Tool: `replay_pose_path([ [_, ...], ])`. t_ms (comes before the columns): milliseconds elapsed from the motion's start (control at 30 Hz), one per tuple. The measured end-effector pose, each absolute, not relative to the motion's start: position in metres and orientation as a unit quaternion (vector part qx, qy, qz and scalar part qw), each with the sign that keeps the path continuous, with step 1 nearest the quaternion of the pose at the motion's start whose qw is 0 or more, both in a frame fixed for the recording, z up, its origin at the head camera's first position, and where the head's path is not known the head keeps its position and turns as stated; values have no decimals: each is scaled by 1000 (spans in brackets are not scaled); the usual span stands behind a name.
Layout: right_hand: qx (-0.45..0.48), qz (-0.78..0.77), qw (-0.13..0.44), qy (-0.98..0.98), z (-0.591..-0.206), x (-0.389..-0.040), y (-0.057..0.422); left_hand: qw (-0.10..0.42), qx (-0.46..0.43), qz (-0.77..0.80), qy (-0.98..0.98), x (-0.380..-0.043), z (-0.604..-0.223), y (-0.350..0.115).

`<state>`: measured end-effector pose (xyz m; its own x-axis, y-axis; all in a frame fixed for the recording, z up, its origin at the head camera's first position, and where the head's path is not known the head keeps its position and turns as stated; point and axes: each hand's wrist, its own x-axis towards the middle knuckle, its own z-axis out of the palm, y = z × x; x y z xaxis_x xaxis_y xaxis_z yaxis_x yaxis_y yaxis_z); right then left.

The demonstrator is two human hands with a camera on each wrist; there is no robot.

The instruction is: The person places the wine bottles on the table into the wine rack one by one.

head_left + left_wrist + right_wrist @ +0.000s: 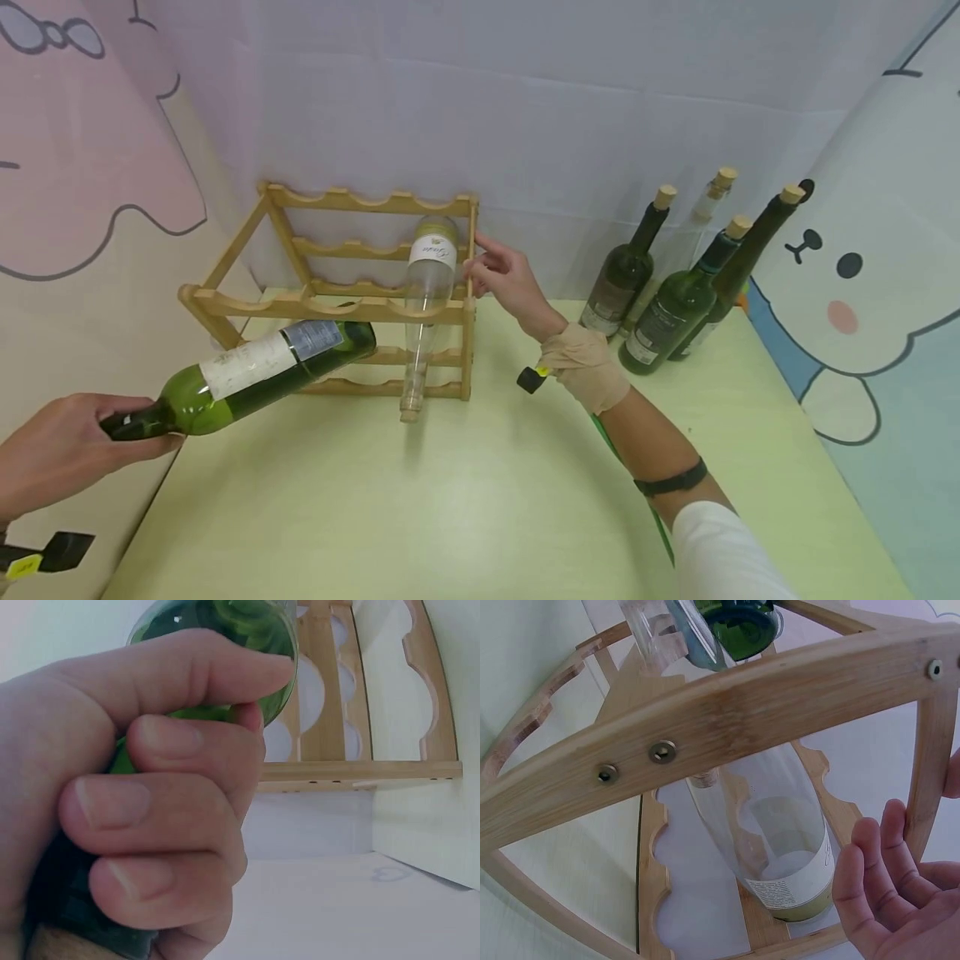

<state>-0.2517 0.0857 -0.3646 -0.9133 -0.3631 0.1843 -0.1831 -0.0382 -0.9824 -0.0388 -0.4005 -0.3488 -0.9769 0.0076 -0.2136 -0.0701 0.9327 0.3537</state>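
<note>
In the head view, my left hand (75, 450) gripped the neck of a green bottle (255, 367), which slanted with its base toward the front left half of the wooden rack (375, 311). My right hand (513, 283) was at the rack's right end. A clear bottle (429, 279) lay in the rack near that end, its corked neck sticking out at the front. To the right of the rack, 4 corked bottles (667, 325) stood grouped on the table (450, 500).

In the left wrist view, my fingers were curled tightly round the green neck, the index finger reaching toward the rack.

In the right wrist view, my fingers, loosely bent, lay on both sides of the rack's end post (934, 757), beside the clear bottle's base.
</note>
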Motion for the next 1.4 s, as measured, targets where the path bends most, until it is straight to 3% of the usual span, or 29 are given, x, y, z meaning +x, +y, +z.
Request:
replay_pose_path([
  [500, -200, -695, 65, 687, -365, -250, 86, 107, -5, 204, 973, -37, -358, -385],
  [1400, -206, -696, 62, 685, -366, -252, 86, 113, -97, 272, 951, -11, -376, -329],
])
